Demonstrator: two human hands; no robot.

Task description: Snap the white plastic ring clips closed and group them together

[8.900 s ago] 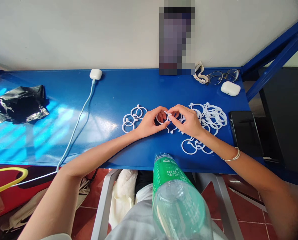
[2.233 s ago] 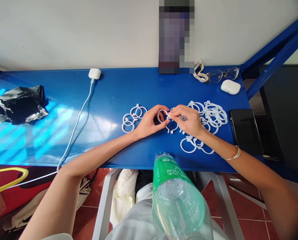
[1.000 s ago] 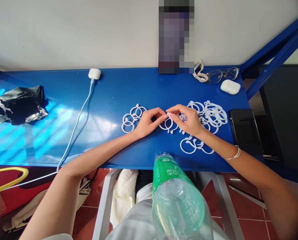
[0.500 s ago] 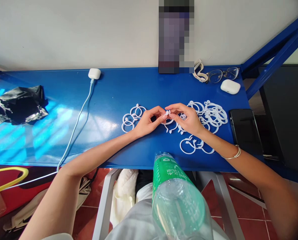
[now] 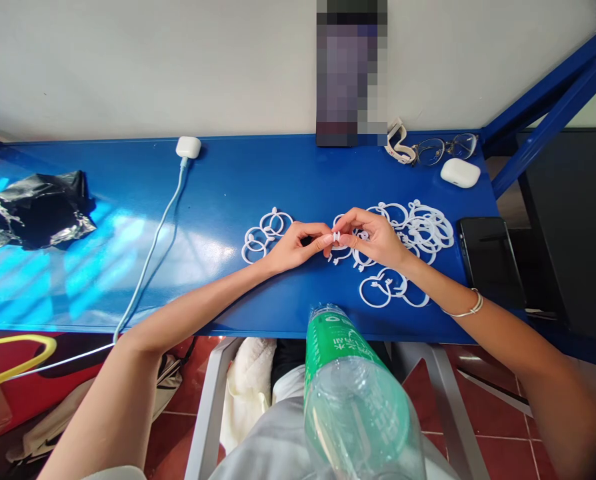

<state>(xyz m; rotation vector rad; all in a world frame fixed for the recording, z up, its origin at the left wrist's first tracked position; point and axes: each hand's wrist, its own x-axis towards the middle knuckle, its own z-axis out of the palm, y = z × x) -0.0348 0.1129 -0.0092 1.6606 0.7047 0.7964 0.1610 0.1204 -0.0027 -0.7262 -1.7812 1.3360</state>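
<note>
Over the middle of the blue table (image 5: 218,187), my left hand (image 5: 295,245) and my right hand (image 5: 373,239) meet. Both pinch the same small white plastic ring (image 5: 336,239) at its clasp, fingertips touching. A small group of white rings (image 5: 263,235) lies just left of my left hand. A bigger heap of white rings (image 5: 423,227) spreads to the right of my right hand, and a few more rings (image 5: 388,290) lie nearer the front edge under my right wrist.
A white charger (image 5: 189,147) with its pale cable, crumpled black plastic (image 5: 38,210) at far left, glasses (image 5: 445,150), a white earbud case (image 5: 460,173) and a dark phone (image 5: 488,260) are on the table. A green-labelled bottle (image 5: 353,393) is close below.
The ring held up between my hands has come down and tilted flat, now pinched only at its clasp. Both hands have closed in a little toward each other.
</note>
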